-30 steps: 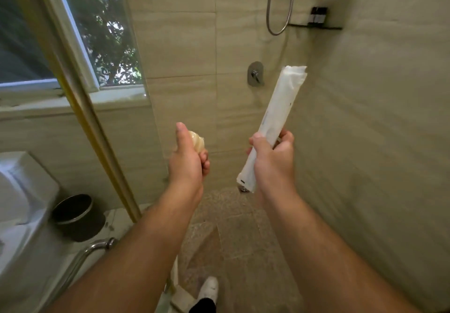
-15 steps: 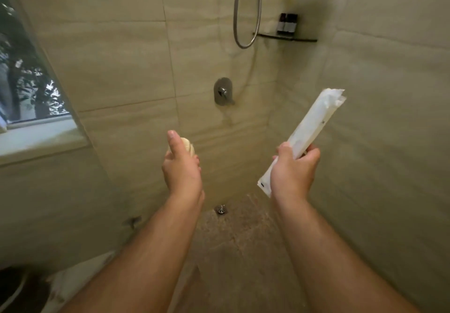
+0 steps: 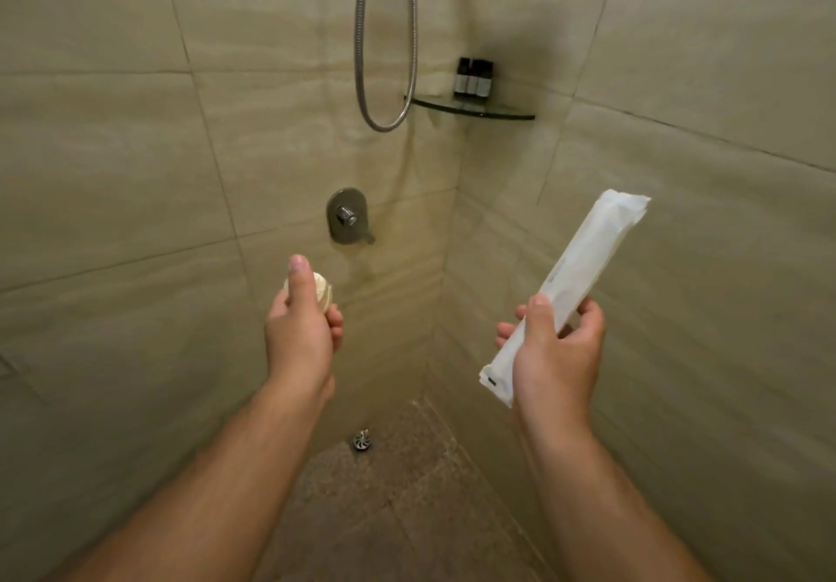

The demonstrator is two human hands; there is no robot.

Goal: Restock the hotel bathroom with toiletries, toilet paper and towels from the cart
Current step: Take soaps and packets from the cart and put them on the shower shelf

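Dim, warm, even light; wide-angle bowing at edges.

Tiled shower stall: hose point(image 3: 384, 61), mixer valve point(image 3: 347, 217), floor drain point(image 3: 362, 440).

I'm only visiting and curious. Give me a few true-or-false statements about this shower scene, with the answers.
1. The left hand holds a small round soap. True.
2. The right hand is empty. False: it grips a long white packet.
3. Small dark bottles stand on the corner shelf. True.
4. The shower hose lies coiled on the floor. False: it hangs in a loop against the wall, above the valve handle.
5. The drain is set in the floor. True.
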